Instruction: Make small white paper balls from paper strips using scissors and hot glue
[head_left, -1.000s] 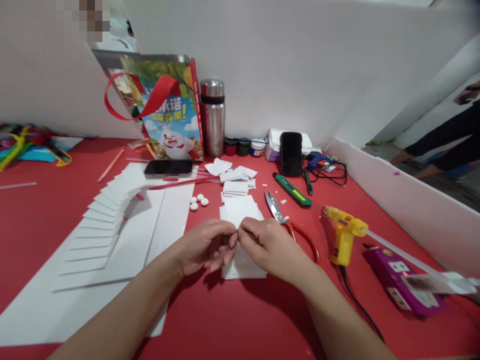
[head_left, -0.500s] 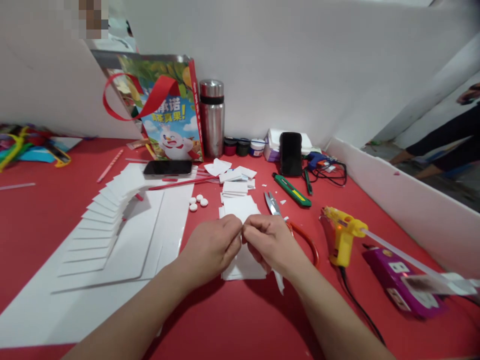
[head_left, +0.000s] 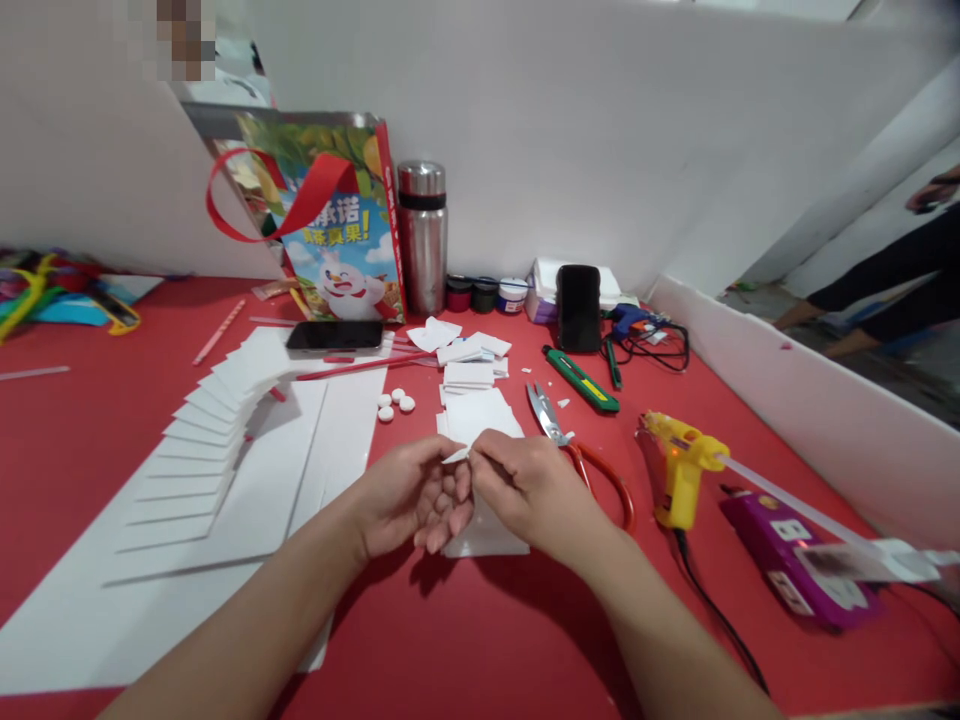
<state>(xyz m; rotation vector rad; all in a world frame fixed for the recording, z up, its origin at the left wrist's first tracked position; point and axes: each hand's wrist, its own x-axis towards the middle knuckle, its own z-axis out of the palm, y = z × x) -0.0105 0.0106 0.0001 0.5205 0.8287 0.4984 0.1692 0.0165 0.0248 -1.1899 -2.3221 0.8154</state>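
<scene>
Between my two hands is a small white piece of paper or foam board, too small to make out fully. My left hand pinches its left end between thumb and forefinger, with the other fingers loosely curled, palm turned up. Fingers of my right hand close on its other end. Beneath both hands lies a pile of white rectangular cards. Scissors with orange handles rest just right of my right hand. Several small white discs sit beyond my left hand.
On the left, a fanned white step model stands on a white sheet. A yellow glue gun, purple power strip and green cutter lie right. Behind are a steel flask, gift bag and phone.
My left hand has rolled palm up, and its fingers have loosened. A white piece now shows between the hands. The longer white strip beneath my right hand no longer shows.
</scene>
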